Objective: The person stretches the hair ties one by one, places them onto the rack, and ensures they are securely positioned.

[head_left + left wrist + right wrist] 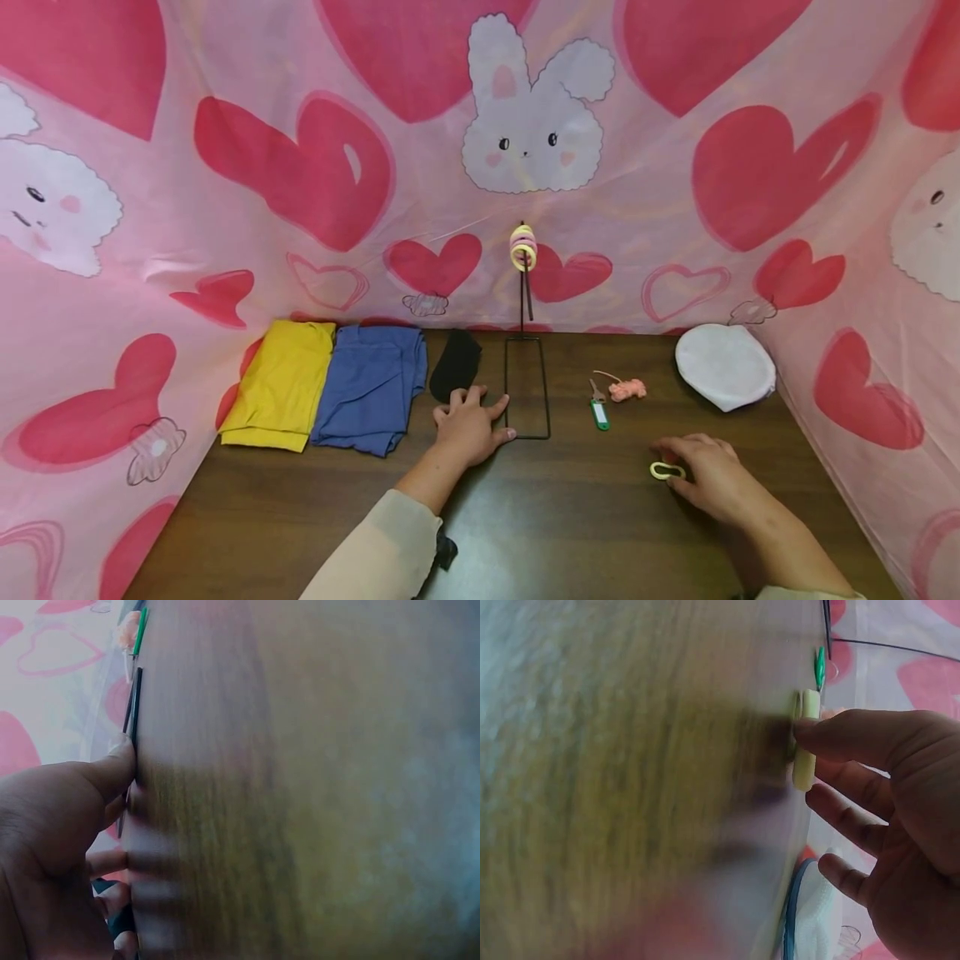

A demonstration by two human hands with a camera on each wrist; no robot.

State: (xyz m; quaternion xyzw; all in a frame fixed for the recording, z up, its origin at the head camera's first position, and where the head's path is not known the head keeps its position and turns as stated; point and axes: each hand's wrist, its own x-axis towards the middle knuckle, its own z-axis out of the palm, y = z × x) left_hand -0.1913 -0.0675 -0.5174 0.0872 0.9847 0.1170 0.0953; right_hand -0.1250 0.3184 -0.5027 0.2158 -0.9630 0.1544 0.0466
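A black wire stand [547, 387] rises at the middle of the table, with yellow and pink hair ties [522, 242] looped on its upper arm. My left hand [467, 427] rests beside its base, fingers spread. The thumb and forefinger touch the base's left bar, and the other fingertips reach toward a black folded cloth item [454, 367]. In the left wrist view the thumb [116, 765] lies against the dark wire. On the right, my right hand [712, 475] pinches a pale yellow hair tie [805, 769] between thumb and fingers, just above the tabletop.
Folded yellow cloth [281, 383] and blue cloth [367, 387] lie at the left. Between stand and right hand are a key with a green tag [600, 415] and a small coral-coloured bundle [627, 389]. A white round pouch [723, 367] sits back right. Pink printed fabric [420, 200] encloses the table [540, 525].
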